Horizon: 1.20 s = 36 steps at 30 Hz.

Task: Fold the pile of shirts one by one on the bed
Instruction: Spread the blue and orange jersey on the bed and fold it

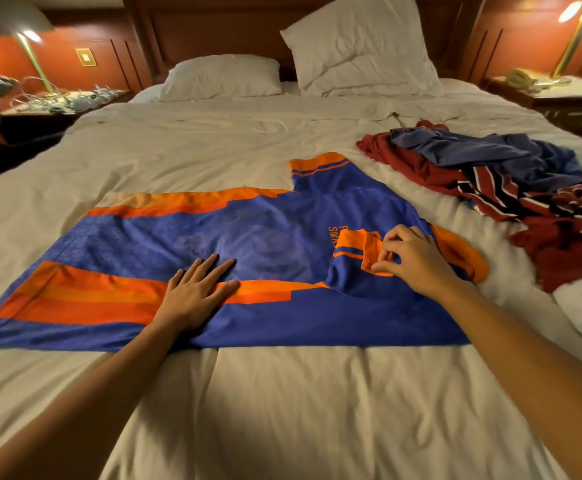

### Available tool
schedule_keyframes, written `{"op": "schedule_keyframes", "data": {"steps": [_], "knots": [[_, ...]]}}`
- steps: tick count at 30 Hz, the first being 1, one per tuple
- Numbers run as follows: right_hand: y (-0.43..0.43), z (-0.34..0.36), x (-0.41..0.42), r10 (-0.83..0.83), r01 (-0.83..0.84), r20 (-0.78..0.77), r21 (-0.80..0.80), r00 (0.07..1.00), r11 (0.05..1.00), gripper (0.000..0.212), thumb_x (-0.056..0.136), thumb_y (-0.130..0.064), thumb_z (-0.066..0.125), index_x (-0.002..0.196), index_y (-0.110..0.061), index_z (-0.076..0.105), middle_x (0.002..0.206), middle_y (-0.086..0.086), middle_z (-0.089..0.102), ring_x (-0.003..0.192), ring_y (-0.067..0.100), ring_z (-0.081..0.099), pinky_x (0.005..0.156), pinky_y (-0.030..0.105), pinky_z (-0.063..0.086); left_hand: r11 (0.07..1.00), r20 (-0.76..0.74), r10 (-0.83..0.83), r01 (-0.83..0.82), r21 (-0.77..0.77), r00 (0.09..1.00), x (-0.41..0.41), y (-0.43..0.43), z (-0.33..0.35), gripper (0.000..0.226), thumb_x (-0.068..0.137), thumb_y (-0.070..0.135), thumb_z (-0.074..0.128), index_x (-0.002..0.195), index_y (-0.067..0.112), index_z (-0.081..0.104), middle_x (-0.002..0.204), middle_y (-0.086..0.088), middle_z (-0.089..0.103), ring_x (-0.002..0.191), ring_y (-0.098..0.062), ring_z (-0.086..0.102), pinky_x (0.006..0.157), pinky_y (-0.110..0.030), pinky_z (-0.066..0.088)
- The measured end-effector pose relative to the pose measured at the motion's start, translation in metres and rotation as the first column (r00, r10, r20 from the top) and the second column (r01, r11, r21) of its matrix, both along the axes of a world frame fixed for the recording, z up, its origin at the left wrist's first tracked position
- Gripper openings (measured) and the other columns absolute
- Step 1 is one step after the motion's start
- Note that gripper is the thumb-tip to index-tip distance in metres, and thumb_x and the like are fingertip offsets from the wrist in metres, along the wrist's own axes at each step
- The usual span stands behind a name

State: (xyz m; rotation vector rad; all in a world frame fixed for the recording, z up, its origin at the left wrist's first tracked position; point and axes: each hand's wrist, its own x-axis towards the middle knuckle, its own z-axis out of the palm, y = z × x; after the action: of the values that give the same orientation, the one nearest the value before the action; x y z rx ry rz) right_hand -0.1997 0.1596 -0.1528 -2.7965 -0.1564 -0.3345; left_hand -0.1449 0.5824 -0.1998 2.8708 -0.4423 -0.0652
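Forearms stretch out over the bed (282, 410), with one sleeve of the blue-and-orange shirt (248, 237) mid-fold.
Left hand (196, 292) lies flat on the shirt's body, fingers straight and spread. Right hand (410, 261) has its fingers pinched on the orange cuff (362, 247), the sleeve turned in over the chest. The risk, I'd say: this slick-looking fabric slides on the loose sheet if the flat hand lifts early, skewing the fold. The unfolded pile (507, 181) lies near the collar, close enough to snag.

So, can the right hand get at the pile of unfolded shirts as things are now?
Probably yes: only bare sheet lies between the right hand and the pile. But it pinches the sleeve of the blue jersey, so it must let go first.
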Motion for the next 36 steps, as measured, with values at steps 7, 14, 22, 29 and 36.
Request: {"op": "schedule_keyframes", "data": {"steps": [7,14,22,29,36], "knots": [[-0.028,0.025,0.032,-0.595,0.540,0.028,0.391,0.803,0.746,0.043,0.096,-0.040,0.052,0.125,-0.010,0.059,0.136,0.022,0.050,0.121,0.043,0.047,0.098,0.053,0.039,1.000,0.010,-0.002,0.002,-0.016,1.000,0.001,0.001,-0.004,0.073,0.078,0.082,0.002,0.148,0.062,0.006,0.166,0.017,0.006,0.154,-0.012,0.003,0.123,-0.043,0.005],[0.027,-0.013,-0.032,-0.229,0.226,0.187,0.035,0.956,0.974,0.038,0.093,-0.038,0.058,0.127,-0.023,0.063,0.132,0.005,0.057,0.122,0.034,0.050,0.097,0.050,0.040,0.999,0.010,0.006,-0.005,-0.051,1.000,-0.001,0.000,0.001,0.081,0.076,0.082,0.005,0.150,0.054,0.020,0.165,0.015,0.013,0.154,-0.014,0.009,0.123,-0.044,0.008],[0.119,-0.023,-0.009,0.109,-0.103,-0.093,0.067,0.990,0.992,0.056,0.087,-0.071,0.031,0.120,-0.037,0.061,0.126,-0.016,0.055,0.127,0.011,0.042,0.104,0.036,0.027,0.997,0.140,-0.069,0.073,-0.022,0.988,0.004,0.077,0.019,0.067,0.081,0.078,0.025,0.117,0.034,0.060,0.124,0.008,0.058,0.121,-0.021,0.054,0.102,-0.041,0.034],[0.156,-0.026,0.016,0.060,-0.063,-0.113,-0.015,0.992,0.998,0.038,0.102,-0.049,0.042,0.077,-0.021,0.049,0.064,-0.005,0.049,0.075,0.022,0.050,0.096,0.041,0.032,0.992,0.271,0.025,-0.056,0.110,0.962,0.044,0.205,0.022,0.057,0.086,0.071,0.024,0.088,0.028,0.061,0.092,0.001,0.055,0.094,-0.030,0.058,0.088,-0.048,0.041],[0.156,-0.011,0.036,0.043,-0.046,-0.098,-0.029,0.994,0.999,0.039,0.103,-0.045,0.045,0.075,-0.019,0.040,0.060,-0.001,0.047,0.061,0.024,0.052,0.051,0.033,0.023,0.982,0.302,0.092,-0.136,0.130,0.949,0.070,0.235,0.028,0.020,0.103,0.040,0.047,0.086,0.029,0.050,0.098,0.000,0.060,0.105,-0.031,0.052,0.093,-0.048,0.032]]}}
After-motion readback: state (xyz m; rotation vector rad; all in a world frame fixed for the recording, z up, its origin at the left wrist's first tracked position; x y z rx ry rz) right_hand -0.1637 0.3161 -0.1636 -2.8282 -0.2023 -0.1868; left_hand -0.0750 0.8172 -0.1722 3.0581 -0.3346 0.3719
